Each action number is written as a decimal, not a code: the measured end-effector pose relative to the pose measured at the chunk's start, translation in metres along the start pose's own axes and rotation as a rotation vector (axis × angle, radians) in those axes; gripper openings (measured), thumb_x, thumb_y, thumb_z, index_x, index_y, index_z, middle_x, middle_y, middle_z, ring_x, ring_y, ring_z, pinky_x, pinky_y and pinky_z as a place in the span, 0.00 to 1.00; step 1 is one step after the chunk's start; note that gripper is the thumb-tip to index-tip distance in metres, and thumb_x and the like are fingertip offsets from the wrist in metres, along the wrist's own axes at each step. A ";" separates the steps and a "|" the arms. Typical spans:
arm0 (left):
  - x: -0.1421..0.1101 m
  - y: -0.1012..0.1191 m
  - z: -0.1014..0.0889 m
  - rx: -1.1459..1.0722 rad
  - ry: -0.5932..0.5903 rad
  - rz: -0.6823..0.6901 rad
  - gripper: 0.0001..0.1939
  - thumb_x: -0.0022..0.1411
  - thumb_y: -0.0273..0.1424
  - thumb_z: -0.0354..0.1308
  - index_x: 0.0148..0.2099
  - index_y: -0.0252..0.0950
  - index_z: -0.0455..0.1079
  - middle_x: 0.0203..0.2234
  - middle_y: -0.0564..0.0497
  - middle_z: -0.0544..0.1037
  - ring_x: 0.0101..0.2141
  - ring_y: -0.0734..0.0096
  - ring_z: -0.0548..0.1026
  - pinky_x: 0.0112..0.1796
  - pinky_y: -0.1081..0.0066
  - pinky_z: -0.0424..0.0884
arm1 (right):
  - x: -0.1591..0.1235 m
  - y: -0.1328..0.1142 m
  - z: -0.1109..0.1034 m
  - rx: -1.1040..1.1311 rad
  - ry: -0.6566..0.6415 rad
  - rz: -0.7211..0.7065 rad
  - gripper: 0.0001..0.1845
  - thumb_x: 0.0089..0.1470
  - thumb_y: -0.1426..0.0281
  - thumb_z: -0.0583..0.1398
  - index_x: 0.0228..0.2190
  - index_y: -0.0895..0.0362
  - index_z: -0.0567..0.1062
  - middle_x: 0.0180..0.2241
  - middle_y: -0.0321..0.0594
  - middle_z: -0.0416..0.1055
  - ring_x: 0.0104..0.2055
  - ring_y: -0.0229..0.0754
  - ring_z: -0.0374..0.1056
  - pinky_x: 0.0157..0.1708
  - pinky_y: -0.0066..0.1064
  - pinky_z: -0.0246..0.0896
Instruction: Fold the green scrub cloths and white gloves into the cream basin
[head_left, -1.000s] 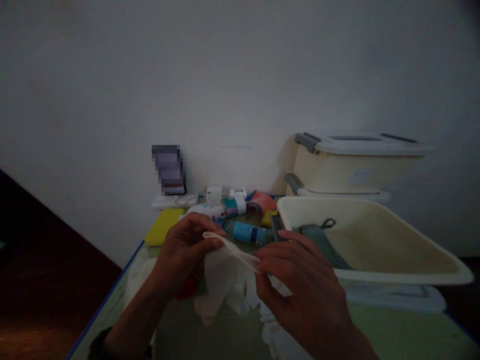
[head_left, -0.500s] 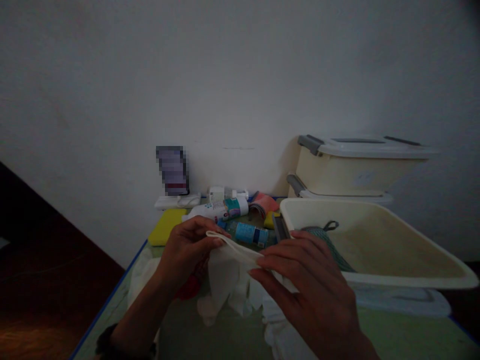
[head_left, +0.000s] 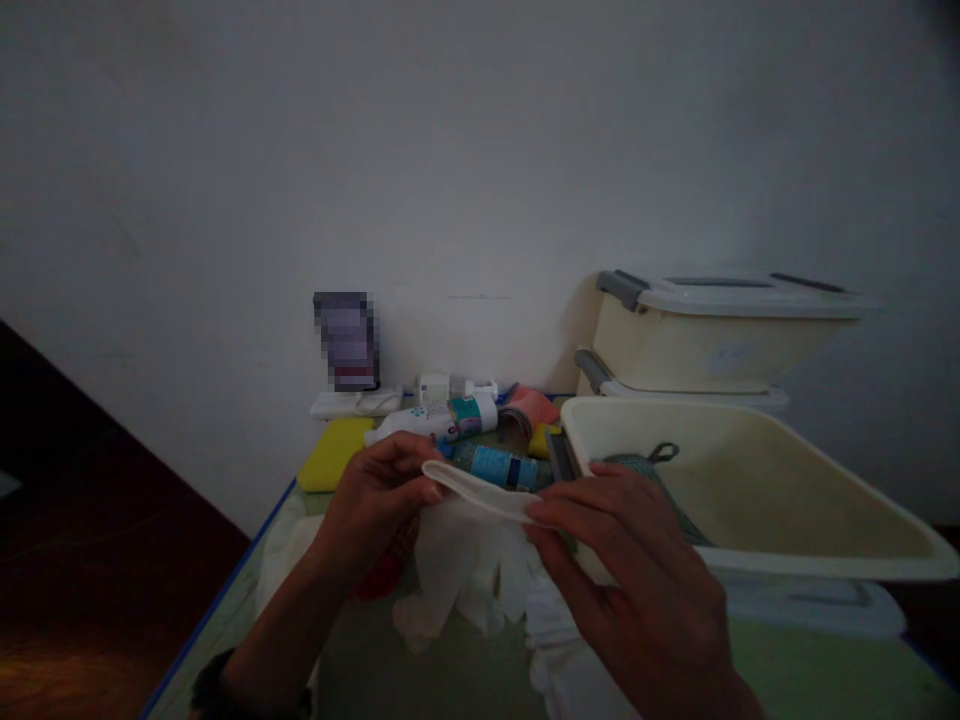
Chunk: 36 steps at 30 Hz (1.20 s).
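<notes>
A thin white glove (head_left: 442, 560) hangs in front of me, its cuff up and its fingers dangling over the table. My left hand (head_left: 382, 490) pinches the cuff's left edge between thumb and fingers. At the right end of the cuff, my right hand (head_left: 622, 560) grips the edge with thumb and fingertips. A narrow gap shows between the cuff's two layers. Below my right hand lies a white ribbed, bunched cloth item (head_left: 559, 650), partly covered. Something red (head_left: 382, 575) shows behind my left wrist, mostly hidden.
Behind the glove lie a blue-labelled bottle (head_left: 499, 467), a white bottle (head_left: 420, 420), a pink cloth (head_left: 531, 405) and a yellow item (head_left: 322, 455). A phone (head_left: 349, 340) stands against the wall. On the right, an open cream bin (head_left: 787, 480) holds a green-grey cloth item; lidded boxes (head_left: 727, 345) are stacked behind.
My right hand has moved slightly right, and the cuff is stretched and its opening a little wider. My left hand is nearly unmoved, still pinching the cuff.
</notes>
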<state>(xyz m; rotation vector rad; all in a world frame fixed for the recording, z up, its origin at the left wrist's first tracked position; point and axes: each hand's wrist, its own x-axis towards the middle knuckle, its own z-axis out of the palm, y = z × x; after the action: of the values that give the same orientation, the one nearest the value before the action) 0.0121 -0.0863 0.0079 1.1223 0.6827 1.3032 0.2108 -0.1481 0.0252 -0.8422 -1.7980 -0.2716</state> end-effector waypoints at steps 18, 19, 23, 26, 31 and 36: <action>0.010 0.027 0.019 -0.010 0.056 0.086 0.15 0.39 0.30 0.74 0.29 0.35 0.72 0.17 0.55 0.78 0.19 0.76 0.74 0.22 0.80 0.70 | 0.033 -0.001 -0.019 0.037 -0.150 0.002 0.04 0.53 0.78 0.63 0.32 0.60 0.77 0.30 0.37 0.77 0.33 0.38 0.71 0.39 0.33 0.64; 0.014 0.035 0.023 0.015 -0.022 0.093 0.15 0.40 0.28 0.74 0.31 0.35 0.73 0.19 0.54 0.80 0.20 0.74 0.76 0.24 0.78 0.71 | 0.043 0.001 -0.024 0.038 -0.192 0.014 0.04 0.53 0.77 0.62 0.32 0.59 0.77 0.30 0.37 0.77 0.33 0.38 0.71 0.37 0.32 0.64; 0.032 0.069 0.038 0.194 -0.264 0.134 0.12 0.40 0.26 0.74 0.29 0.33 0.77 0.22 0.50 0.81 0.24 0.72 0.77 0.27 0.77 0.72 | 0.081 0.010 -0.041 0.090 -0.381 0.067 0.04 0.56 0.75 0.61 0.34 0.56 0.76 0.33 0.35 0.78 0.36 0.39 0.72 0.39 0.32 0.65; 0.036 0.086 0.044 0.197 -0.230 0.282 0.11 0.42 0.31 0.74 0.25 0.33 0.75 0.20 0.51 0.79 0.23 0.74 0.75 0.26 0.77 0.72 | 0.096 0.020 -0.051 0.139 -0.400 0.115 0.02 0.55 0.73 0.63 0.31 0.55 0.76 0.32 0.33 0.78 0.35 0.37 0.73 0.38 0.28 0.65; 0.020 0.099 0.050 0.337 -0.292 0.462 0.06 0.48 0.28 0.71 0.27 0.36 0.76 0.20 0.52 0.78 0.25 0.71 0.76 0.28 0.75 0.74 | 0.092 0.024 -0.068 0.229 -0.397 0.064 0.03 0.54 0.74 0.63 0.31 0.54 0.74 0.31 0.29 0.76 0.34 0.31 0.72 0.36 0.20 0.63; 0.002 0.104 0.057 0.404 -0.216 0.513 0.09 0.52 0.22 0.67 0.32 0.42 0.75 0.25 0.55 0.80 0.28 0.72 0.78 0.32 0.76 0.76 | 0.087 0.021 -0.079 0.238 -0.439 0.036 0.10 0.49 0.77 0.66 0.33 0.52 0.74 0.34 0.28 0.75 0.38 0.30 0.71 0.39 0.18 0.62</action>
<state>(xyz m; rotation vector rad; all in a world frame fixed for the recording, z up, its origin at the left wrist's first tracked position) 0.0228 -0.1091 0.1240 1.8269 0.5238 1.4721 0.2671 -0.1409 0.1299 -0.8038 -2.1659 0.1635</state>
